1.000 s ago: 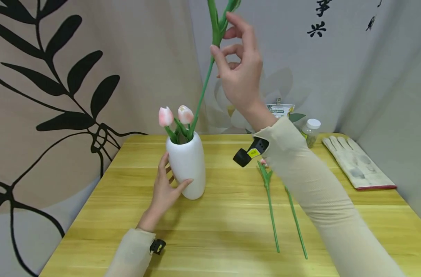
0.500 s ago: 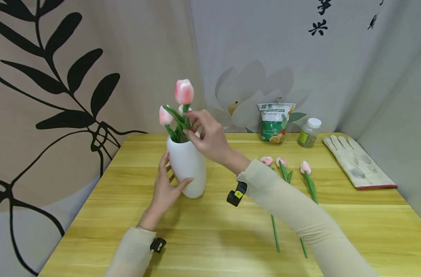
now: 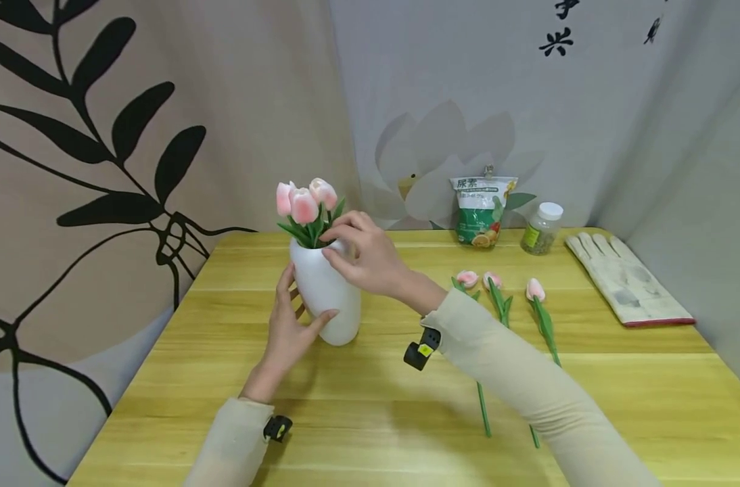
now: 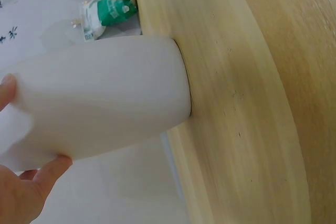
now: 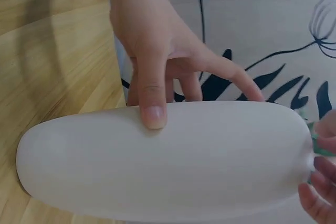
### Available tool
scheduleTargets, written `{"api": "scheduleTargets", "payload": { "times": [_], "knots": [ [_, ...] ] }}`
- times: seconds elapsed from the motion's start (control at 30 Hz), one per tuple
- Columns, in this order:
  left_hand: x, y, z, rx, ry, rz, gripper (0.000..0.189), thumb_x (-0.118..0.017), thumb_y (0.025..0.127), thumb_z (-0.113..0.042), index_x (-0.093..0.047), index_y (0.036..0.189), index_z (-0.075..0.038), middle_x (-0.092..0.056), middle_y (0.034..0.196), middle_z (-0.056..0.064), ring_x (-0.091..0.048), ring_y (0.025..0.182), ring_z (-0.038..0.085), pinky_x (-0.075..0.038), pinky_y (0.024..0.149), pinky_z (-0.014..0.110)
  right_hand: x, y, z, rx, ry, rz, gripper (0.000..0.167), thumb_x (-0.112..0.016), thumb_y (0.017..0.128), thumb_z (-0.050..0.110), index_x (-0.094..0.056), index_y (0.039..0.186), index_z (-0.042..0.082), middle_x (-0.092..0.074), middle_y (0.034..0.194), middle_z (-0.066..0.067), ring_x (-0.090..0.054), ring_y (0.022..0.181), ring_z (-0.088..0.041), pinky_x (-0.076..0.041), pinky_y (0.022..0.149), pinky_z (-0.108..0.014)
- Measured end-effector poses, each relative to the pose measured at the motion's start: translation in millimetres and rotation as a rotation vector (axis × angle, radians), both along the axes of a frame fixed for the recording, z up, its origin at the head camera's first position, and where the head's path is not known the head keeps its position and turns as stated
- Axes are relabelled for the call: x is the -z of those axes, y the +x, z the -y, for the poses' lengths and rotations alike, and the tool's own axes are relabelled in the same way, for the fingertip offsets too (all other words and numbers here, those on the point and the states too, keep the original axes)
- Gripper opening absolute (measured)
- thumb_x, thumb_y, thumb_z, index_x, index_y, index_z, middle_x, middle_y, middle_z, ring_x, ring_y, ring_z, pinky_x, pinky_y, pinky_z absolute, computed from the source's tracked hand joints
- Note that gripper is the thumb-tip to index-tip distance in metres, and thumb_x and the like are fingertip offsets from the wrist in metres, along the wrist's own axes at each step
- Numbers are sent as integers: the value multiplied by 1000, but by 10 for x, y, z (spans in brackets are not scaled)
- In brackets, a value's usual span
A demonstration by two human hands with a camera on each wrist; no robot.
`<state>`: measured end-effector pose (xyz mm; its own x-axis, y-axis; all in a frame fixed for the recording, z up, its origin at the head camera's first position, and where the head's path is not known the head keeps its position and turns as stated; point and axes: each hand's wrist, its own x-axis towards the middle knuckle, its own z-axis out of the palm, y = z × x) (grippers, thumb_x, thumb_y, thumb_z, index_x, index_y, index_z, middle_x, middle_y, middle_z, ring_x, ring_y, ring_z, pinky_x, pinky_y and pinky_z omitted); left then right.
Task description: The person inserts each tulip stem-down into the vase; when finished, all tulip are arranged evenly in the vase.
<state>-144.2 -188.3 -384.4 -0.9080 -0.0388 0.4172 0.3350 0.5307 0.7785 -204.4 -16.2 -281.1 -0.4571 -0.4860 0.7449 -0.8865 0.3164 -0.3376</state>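
A white vase (image 3: 327, 297) stands on the wooden table, with pink-and-white artificial tulips (image 3: 305, 205) and green leaves showing above its mouth. My left hand (image 3: 291, 338) grips the vase's lower left side, thumb across the front and fingers round behind; the right wrist view shows this left thumb (image 5: 153, 103) flat on the white wall. At the mouth, my right hand (image 3: 370, 257) has its curled thumb and index finger pinching low among the tulip leaves. Its fingertips (image 5: 315, 198) are right at the rim in the right wrist view, where the stems are mostly hidden.
Several tulips, among them one at the right (image 3: 536, 291), lie right of the vase, partly under my right sleeve. Behind them stand a green-and-white bag (image 3: 482, 213) and a lidded jar (image 3: 542, 230). A stained work glove (image 3: 628, 281) lies at the right edge.
My right hand has come down from high above the vase to its mouth. The tulip it held has sunk in, its bloom now level with the others. The left hand has stayed on the vase.
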Motion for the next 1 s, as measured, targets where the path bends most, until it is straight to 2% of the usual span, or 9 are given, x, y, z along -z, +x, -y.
{"api": "scheduleTargets", "payload": {
  "times": [0.13,0.23,0.37,0.47,0.57,0.67,0.8,0.9,1.0],
  "knots": [
    [-2,0,8,-11,1,-11,100,-73,72,-19,-1,140,-35,-21,142,15,-42,117,37,-45,90,50,20,-83,-215,-11,-34,5,11,-61,82,10,-65,88,3,-59,90,-9,-54,76,-18,-45,47,-20],
    [-7,9,10,-21,2,-18,101,-74,72,-18,-2,141,-34,-22,141,16,-42,116,38,-46,89,50,70,-197,-514,63,41,47,9,-61,81,7,-66,87,3,-63,84,-9,-57,72,-16,-48,50,-25],
    [-3,15,2,-21,7,-15,101,-74,71,-17,-3,141,-34,-22,141,16,-41,116,38,-45,90,51,204,-296,-1046,188,328,266,11,-59,83,10,-68,88,4,-67,80,-8,-59,64,-15,-50,57,-29],
    [2,4,-12,-12,6,-24,101,-74,72,-17,-3,141,-34,-22,141,16,-41,116,38,-45,90,51,405,-332,-1420,251,574,442,14,-58,83,10,-68,90,3,-68,85,-11,-61,66,-18,-52,61,-31],
    [-1,-5,-17,-6,3,-42,101,-74,72,-15,-3,141,-32,-22,141,17,-42,116,39,-45,89,51,695,-362,-1680,300,684,577,16,-57,82,7,-67,93,0,-67,93,-16,-63,77,-25,-54,65,-35],
    [-12,-16,-20,-3,3,-55,101,-74,71,-13,-3,141,-31,-21,141,18,-41,116,40,-45,88,51,1005,-378,-1827,336,639,644,19,-59,80,4,-66,95,-3,-64,101,-20,-62,79,-27,-53,63,-33],
    [-32,-41,-27,6,5,-53,101,-74,71,-15,-3,141,-33,-21,141,17,-41,116,38,-45,89,51,1301,-361,-1859,378,497,689,25,-65,76,6,-64,99,-5,-64,70,-14,-51,51,-14,-42,46,-22],
    [-32,-44,-26,10,8,-48,101,-74,72,-17,-2,141,-33,-21,142,16,-41,116,37,-45,89,51,1428,-325,-1789,395,411,711,29,-66,76,7,-63,102,-5,-47,48,-2,-34,41,-8,-29,41,-19],
    [2,-13,-22,4,13,-34,102,-74,71,-16,-2,141,-33,-21,141,16,-42,116,38,-45,89,52,1525,-276,-1711,403,385,715,31,-62,75,3,-61,105,-5,-36,46,5,-27,41,-7,-23,41,-17]
  ]
}}
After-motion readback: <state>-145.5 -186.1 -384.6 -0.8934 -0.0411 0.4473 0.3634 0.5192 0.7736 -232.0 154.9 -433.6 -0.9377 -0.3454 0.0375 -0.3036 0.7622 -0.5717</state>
